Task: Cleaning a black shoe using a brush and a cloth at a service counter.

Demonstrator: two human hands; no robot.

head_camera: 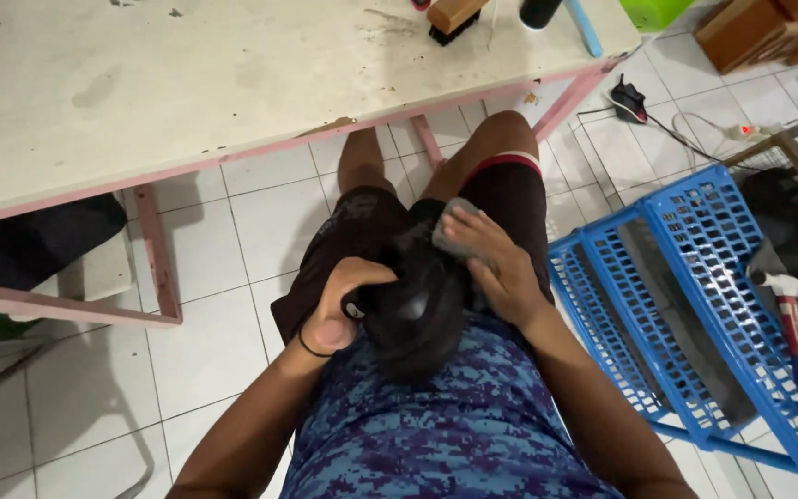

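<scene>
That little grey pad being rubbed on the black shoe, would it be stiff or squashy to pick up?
Probably squashy: the grey pad bends under the right hand against the black shoe. Likely light, since fingertips alone press it. It looks unlikely to roll, being flat.

The seated person holds a black shoe [415, 310] in the lap. The left hand [342, 305] grips the shoe from its left side. The right hand [491, 259] presses a grey cloth [454, 226] against the shoe's upper end. A white worktable [187, 83] with a pink frame stands ahead, bearing a wooden brush [453, 17]. A blue plastic rack [695, 305] stands on the tiled floor [233, 305] to the right, a hammer [796, 342] lying beside it.
</scene>
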